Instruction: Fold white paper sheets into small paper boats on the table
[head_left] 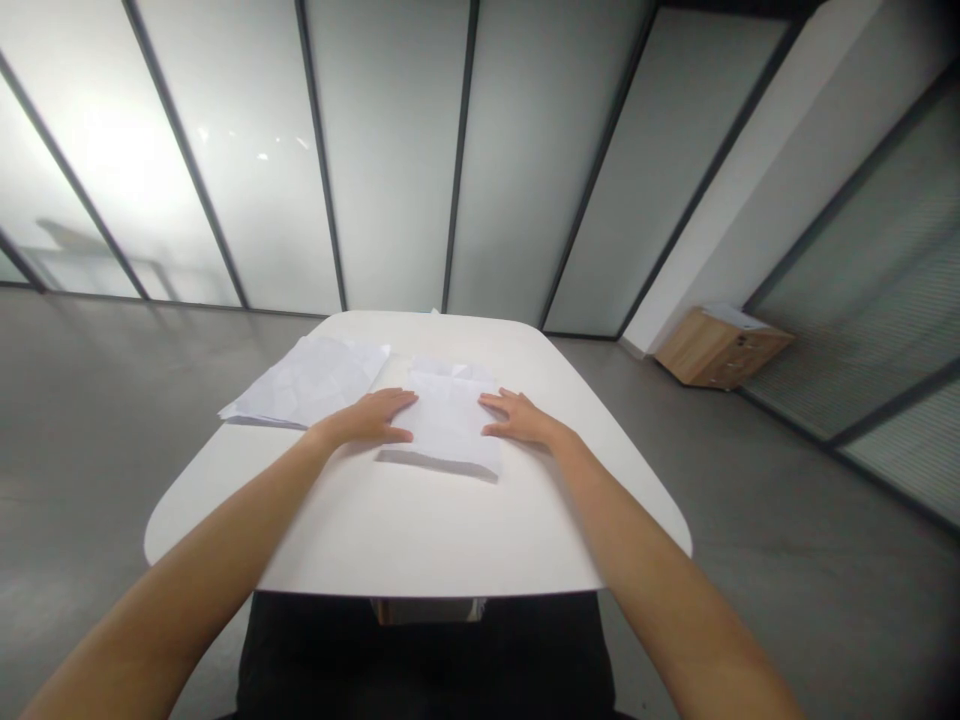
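Item: white paper, one piece or several sheets, cannot tell; creased near its far edge, near edge lifted slightly; located at the centre of the frame on a white table with rounded corners. Left hand: fingers apart and extended, fingertips on the paper's left border, thumb toward the viewer; pinching nothing. Right hand: fingers likewise spread, fingertips at the paper's right border; wide, pinching nothing. Stack of paper: white, crumpled sheets, loosely layered, left of centre, overhanging the table's left edge. Markings on all paper: too faint or blurred to tell. Cabinet: wood-grain, right of frame, pale item on top; small dark detail on its front, label or lock, too small to read. Partition: frosted panels, dark frames, across the top. Floor: grey. Black clothing: bottom centre, below the table edge.
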